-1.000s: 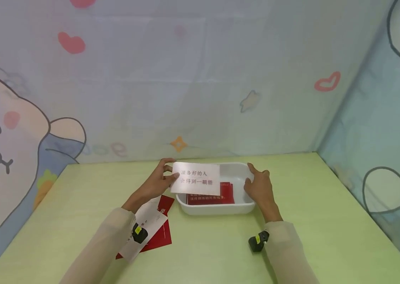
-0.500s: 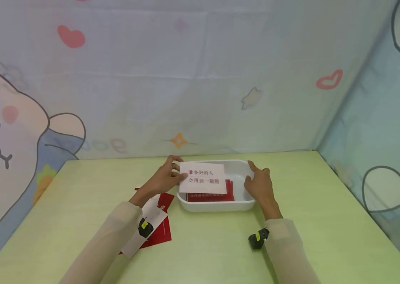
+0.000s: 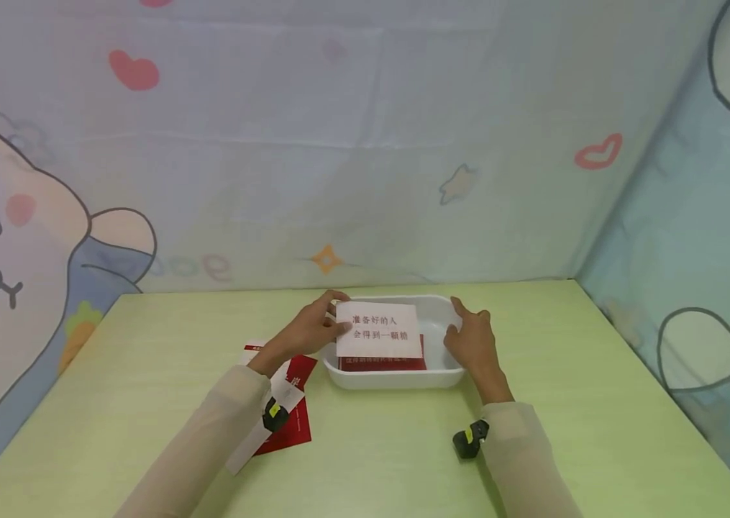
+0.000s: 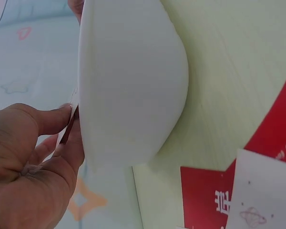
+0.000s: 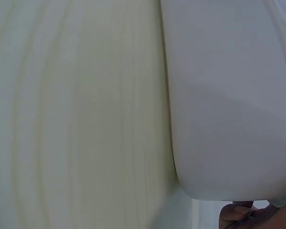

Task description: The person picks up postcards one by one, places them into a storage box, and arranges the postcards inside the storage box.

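My left hand pinches a white card with two lines of printed characters by its left edge, thumb in front and fingers behind. The card is held over the left part of a white plastic tray, overlapping red cards that lie inside. In the left wrist view, the thumb and fingers hold the card right at the tray's rim. My right hand grips the tray's right end, thumb at the inner side of the rim.
Left of the tray, a loose pile of red cards and white cards lies on the light green table, partly under my left forearm. A patterned cloth stands behind the table and at both sides.
My left hand has moved right with the white card, bringing it further over the tray and the red cards. The right hand has stayed at the tray's right end.
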The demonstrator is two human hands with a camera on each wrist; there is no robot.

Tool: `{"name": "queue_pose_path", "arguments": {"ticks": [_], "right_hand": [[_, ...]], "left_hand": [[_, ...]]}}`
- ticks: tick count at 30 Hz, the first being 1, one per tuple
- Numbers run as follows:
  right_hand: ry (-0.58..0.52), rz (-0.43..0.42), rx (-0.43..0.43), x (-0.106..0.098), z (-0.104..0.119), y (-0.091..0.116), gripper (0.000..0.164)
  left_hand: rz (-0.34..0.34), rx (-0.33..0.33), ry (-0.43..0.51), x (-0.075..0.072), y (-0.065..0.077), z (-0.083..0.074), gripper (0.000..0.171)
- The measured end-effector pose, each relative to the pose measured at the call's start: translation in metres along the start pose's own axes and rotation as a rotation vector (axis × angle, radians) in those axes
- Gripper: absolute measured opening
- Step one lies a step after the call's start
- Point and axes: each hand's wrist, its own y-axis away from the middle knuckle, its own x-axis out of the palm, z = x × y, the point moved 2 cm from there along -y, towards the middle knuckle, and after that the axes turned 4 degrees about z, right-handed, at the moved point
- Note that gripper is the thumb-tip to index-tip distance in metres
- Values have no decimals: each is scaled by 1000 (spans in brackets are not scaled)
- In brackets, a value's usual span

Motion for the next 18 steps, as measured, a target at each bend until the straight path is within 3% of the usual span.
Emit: {"name": "queue_pose_path", "arguments": {"ticks": [18], "right_hand": [[-4,2,8,0,-4,-3,59]], "left_hand": [[-31,18,-31,14,-13,-1,47]]}}
